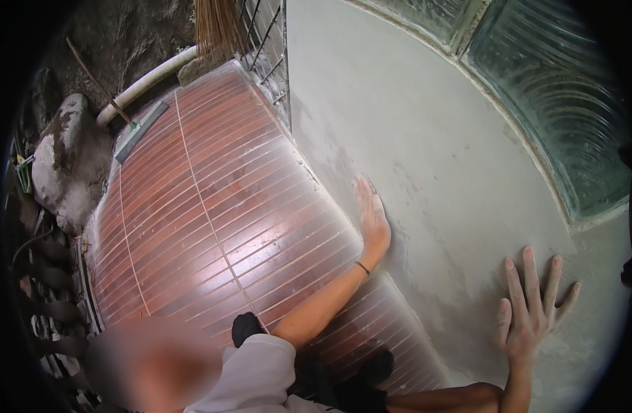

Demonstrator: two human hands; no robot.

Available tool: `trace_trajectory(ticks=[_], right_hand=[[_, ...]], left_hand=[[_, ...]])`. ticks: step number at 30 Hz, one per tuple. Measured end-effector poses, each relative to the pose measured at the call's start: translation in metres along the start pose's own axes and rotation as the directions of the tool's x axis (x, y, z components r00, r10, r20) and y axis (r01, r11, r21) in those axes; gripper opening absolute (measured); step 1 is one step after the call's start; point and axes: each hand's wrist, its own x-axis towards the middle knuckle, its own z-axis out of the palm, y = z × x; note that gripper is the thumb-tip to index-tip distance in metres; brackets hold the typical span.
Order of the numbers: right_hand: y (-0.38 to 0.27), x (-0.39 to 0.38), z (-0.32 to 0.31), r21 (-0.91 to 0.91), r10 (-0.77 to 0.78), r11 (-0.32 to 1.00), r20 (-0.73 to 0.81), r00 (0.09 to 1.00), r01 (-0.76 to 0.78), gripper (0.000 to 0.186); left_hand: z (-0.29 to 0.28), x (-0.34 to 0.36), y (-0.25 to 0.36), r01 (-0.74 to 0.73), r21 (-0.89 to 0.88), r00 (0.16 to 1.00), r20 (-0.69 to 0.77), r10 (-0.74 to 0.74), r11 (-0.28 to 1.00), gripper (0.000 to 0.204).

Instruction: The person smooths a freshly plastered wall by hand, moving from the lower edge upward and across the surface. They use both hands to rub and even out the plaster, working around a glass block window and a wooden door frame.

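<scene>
Both of my palms press against a smooth grey plastered wall (426,131). My left hand (372,219), with a thin dark band at the wrist, lies low near the wall's bottom edge. Its fingers are stretched out and held close together. Farther right and nearer to me, my right hand (531,316) rests flat on the plaster with its fingers spread. Pale dust seems to coat its skin. Neither hand holds anything. Darker smudges mark the wall between the two hands.
Reddish-brown tiles (212,186) run along the wall's foot. A floor squeegee (141,132) leans near a rock (68,162) and a white pipe (154,77). A straw broom (218,31) stands beside a metal grille (266,51). Glass blocks (550,103) border the wall's upper right.
</scene>
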Motion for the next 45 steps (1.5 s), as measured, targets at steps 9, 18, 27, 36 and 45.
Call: trace_trajectory(ticks=[9, 18, 27, 36, 45], right_hand=[[-0.007, 0.007, -0.009, 0.169, 0.004, 0.986, 0.029, 1.0, -0.009, 0.032], [0.02, 0.014, -0.045, 0.505, -0.078, 0.862, 0.033, 0.996, 0.051, 0.034], [0.013, -0.038, -0.005, 0.579, -0.101, 0.809, -0.03, 0.994, 0.1, 0.032], [-0.004, -0.055, 0.032, 0.574, 0.104, 0.775, -0.53, 0.842, 0.265, 0.033], [0.036, -0.053, 0.014, 0.467, 0.238, 0.877, -0.629, 0.74, 0.115, 0.032]], left_hand=[[-0.012, -0.01, -0.037, -0.074, 0.092, 0.993, 0.102, 0.065, 0.993, 0.053], [-0.136, -0.02, -0.084, 0.506, -0.461, 0.825, 0.01, -0.566, 0.729, 0.04], [-0.137, -0.05, -0.052, 0.588, -0.656, 0.71, 0.141, -0.69, 0.472, 0.032], [-0.112, -0.083, -0.034, 0.546, -0.63, 0.744, 0.061, -0.666, 0.553, 0.028], [-0.058, -0.072, -0.004, 0.123, -0.121, 0.961, -0.234, -0.149, 0.985, 0.045]])
